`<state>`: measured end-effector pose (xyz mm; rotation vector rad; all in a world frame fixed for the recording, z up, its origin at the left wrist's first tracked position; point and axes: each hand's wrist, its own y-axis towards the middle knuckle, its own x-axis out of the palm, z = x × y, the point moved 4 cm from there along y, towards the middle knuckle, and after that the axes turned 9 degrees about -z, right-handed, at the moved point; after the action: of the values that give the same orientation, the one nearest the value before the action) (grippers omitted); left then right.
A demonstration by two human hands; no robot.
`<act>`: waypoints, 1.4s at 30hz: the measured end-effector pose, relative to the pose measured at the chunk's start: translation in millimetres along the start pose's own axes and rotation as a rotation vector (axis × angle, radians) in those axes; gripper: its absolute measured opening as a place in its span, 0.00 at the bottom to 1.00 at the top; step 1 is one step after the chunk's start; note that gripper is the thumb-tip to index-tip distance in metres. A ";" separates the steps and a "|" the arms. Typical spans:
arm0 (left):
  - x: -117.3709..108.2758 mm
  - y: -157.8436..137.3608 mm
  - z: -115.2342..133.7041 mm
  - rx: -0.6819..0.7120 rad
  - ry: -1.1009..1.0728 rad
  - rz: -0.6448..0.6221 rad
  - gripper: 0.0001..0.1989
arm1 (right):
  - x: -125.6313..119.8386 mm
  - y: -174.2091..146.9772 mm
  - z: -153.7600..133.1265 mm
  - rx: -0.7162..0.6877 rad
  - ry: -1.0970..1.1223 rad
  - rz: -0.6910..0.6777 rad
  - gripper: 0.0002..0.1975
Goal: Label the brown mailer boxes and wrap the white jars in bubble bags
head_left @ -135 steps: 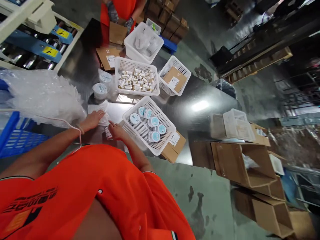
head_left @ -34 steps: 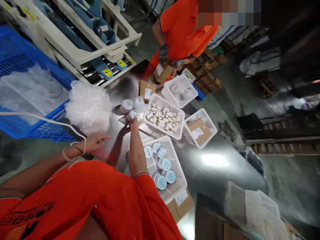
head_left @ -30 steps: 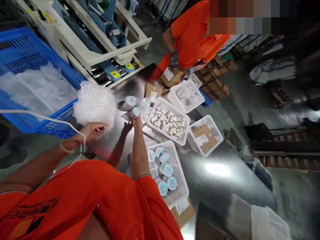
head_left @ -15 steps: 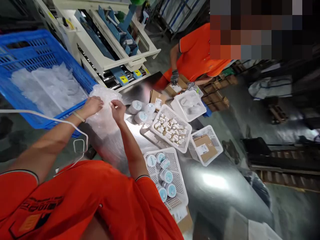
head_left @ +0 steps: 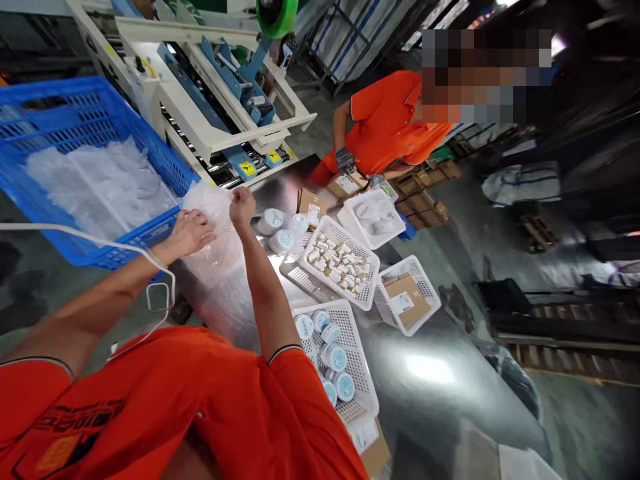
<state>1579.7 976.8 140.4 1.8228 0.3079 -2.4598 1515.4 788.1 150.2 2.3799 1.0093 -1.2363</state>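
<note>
A heap of thin clear plastic bags [head_left: 213, 260] lies on the metal table in front of me. My left hand [head_left: 193, 233] rests on the heap, palm down, its fingers loosely stretched and a little apart. Higher up and to the right, my right hand [head_left: 243, 207] has its fingers pinched together at the heap's upper edge, on what looks like the plastic of a bag; the fingertips are partly hidden. Just right of that hand stand several white lidded jars [head_left: 281, 240], some of them apparently wrapped in clear plastic.
A blue crate [head_left: 145, 233] of clear bags stands left, with a white cable [head_left: 90, 231] across it. Right are baskets of small white pieces [head_left: 343, 263], jars [head_left: 334, 357] and a carton [head_left: 407, 300]. Opposite, a gloved co-worker [head_left: 385, 123] handles a carton. A machine [head_left: 220, 133] stands behind.
My right hand has moved up and slightly right, away from the left. My left hand has shifted slightly down and right, its fingers loosening from a pinch. The camera view has shifted slightly.
</note>
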 end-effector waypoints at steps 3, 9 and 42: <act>-5.2 -6.2 1.5 -0.019 0.021 0.006 0.12 | -11.0 10.4 10.0 0.086 0.100 0.105 0.15; -4.0 -12.0 -4.5 -0.110 0.055 -0.016 0.14 | -61.6 16.4 54.7 0.422 0.378 0.364 0.17; 27.9 33.1 190.1 0.306 0.000 -0.122 0.17 | -97.9 -373.5 287.5 1.018 0.343 0.467 0.17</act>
<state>1398.4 908.6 162.8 1.9667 0.0436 -2.7185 1044.2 861.1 83.7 3.3612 -0.2753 -1.3498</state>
